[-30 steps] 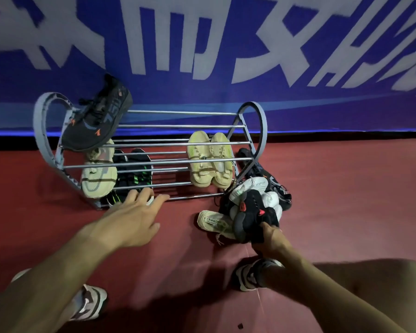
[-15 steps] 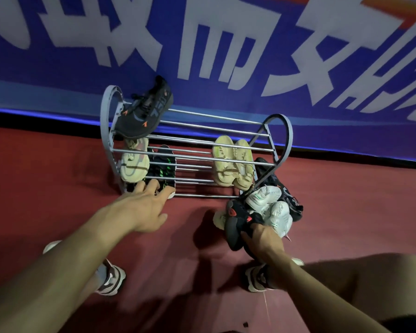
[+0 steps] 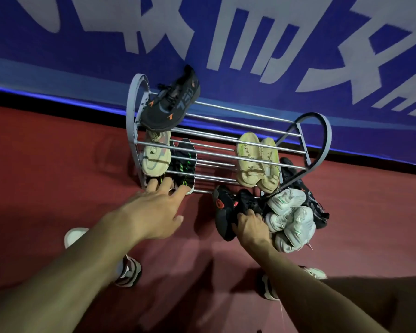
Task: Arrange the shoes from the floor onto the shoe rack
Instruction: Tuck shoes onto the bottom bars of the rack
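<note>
Shoes (image 3: 257, 162) are partly filling the rack (image 3: 238, 121); my right hand (image 3: 250, 228) is gripping a black shoe (image 3: 222, 212) from the pile (image 3: 291, 219), left hand (image 3: 154, 212) spread wide.

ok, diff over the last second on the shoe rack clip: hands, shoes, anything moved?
The right hand lifted the black shoe with red marks off the pile of pale shoes and swung it left, toward the shoe rack; a pale shoe that lay left of the pile is now hidden. The left hand stays open, fingers at the black and green shoe. Racked shoes unmoved. The camera itself shifted.
</note>
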